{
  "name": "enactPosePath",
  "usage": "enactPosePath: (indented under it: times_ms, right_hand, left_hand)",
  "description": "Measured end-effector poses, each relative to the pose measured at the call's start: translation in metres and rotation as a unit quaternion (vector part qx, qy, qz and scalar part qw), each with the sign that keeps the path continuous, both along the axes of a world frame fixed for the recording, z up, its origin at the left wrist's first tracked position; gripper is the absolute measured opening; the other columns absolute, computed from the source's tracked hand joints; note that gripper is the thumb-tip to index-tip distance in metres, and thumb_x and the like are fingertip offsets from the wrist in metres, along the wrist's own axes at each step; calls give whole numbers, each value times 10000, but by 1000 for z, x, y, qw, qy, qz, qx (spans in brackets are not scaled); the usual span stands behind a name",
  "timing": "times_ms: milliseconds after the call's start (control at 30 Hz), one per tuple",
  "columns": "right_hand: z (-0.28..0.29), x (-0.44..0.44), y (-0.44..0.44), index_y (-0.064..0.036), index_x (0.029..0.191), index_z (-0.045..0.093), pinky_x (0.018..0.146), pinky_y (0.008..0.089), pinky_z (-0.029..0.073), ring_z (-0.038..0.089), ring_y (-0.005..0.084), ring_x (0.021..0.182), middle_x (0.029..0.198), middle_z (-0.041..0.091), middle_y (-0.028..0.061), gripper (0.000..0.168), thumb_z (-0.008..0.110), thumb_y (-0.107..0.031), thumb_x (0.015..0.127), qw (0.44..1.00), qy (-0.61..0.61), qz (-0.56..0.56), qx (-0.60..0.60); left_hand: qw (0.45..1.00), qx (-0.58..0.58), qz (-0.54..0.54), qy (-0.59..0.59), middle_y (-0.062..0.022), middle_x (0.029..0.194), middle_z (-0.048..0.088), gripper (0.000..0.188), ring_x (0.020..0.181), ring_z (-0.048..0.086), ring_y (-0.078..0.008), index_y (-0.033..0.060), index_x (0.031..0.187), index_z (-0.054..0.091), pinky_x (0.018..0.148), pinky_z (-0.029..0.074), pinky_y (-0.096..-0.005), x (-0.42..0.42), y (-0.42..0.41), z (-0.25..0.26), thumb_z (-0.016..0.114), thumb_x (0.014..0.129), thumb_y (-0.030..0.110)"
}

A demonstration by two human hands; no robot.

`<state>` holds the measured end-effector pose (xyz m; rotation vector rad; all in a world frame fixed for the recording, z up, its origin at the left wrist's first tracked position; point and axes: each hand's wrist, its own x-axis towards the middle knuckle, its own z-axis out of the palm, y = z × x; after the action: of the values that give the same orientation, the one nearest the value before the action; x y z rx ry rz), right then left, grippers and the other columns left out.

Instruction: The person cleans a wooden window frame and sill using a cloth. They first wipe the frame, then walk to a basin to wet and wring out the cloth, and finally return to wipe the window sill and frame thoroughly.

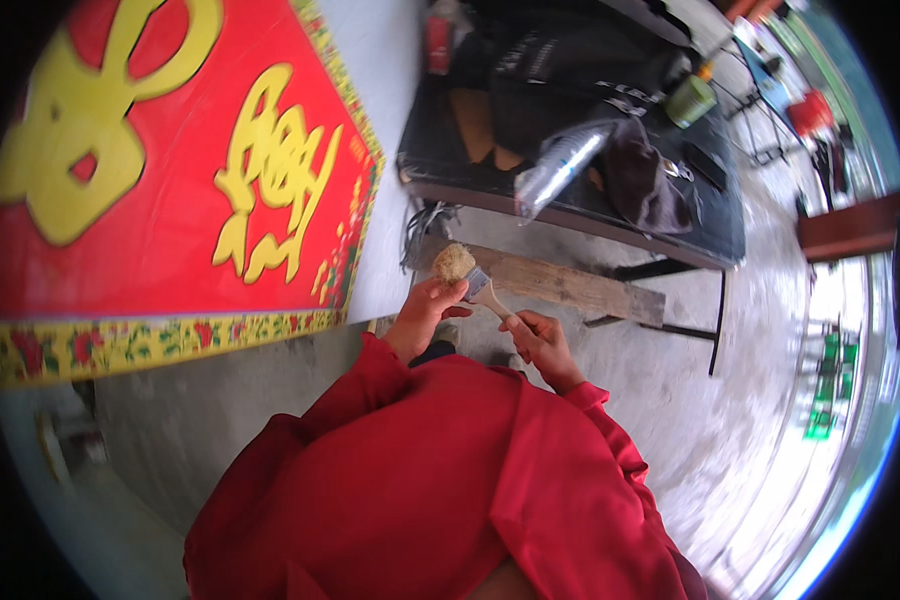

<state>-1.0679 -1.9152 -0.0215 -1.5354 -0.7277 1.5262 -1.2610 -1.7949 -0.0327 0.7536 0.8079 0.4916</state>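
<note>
A flat paintbrush (491, 301) with a pale wooden handle, a metal ferrule and a bushy tan bristle head is held in front of my body. My right hand (544, 341) grips the end of its handle. At the other end, my left hand (424, 311) has its thumb by the ferrule and bristles, with the other fingers partly hidden behind. To the left lies a red panel (172, 225) bearing large yellow characters and a yellow floral border. Its near corner is close to my left hand.
A black-topped table (457, 161) ahead carries black cloth bags (562, 67), a clear plastic-wrapped item (566, 169), a dark cloth (645, 180), a green container (690, 101) and a phone-like object (705, 166). Below it is a wooden plank (570, 281). Green stools (829, 382) stand far right.
</note>
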Motion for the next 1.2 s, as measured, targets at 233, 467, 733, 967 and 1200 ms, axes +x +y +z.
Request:
enactPosePath:
  times_ms: [233,467,733,967,1200]
  right_hand:
    - [-35,13,8,-30,833,689,510,246,331,425,52,566,634,511,-48,301,632,-304,941,983,-53,174,27]
    - [-101,12,-9,-30,805,708,552,359,433,537,154,564,626,607,144,322,635,-335,874,892,-296,324,110]
    - [-33,-72,-3,-8,720,700,531,349,446,566,163,555,615,621,80,350,653,-328,855,921,-13,384,-64]
    - [-36,-99,-5,2,716,678,542,370,437,509,161,516,562,538,130,335,650,-303,851,909,-97,393,102]
    - [48,-34,65,-40,819,712,535,262,395,500,80,583,668,577,-21,280,662,-304,897,893,-248,305,219]
  left_hand:
    - [967,-42,252,-16,-20,1035,614,285,969,592,-141,72,1114,587,884,490,-347,-21,-87,-33,645,933,283]
    - [871,88,441,200,-77,1349,547,463,1189,501,-179,78,1376,515,979,422,-321,-44,-196,-33,608,934,181]
    - [766,379,175,489,-180,1439,477,462,1296,481,-357,48,1403,475,1075,370,-406,-95,-234,-37,541,960,161]
    - [781,345,199,480,-227,1364,533,454,1258,512,-371,-17,1361,497,1065,379,-419,-141,-227,-34,553,963,195]
    - [816,301,286,402,-190,1355,554,440,1281,499,-293,-25,1332,530,1080,361,-380,-177,-217,-57,589,965,210]
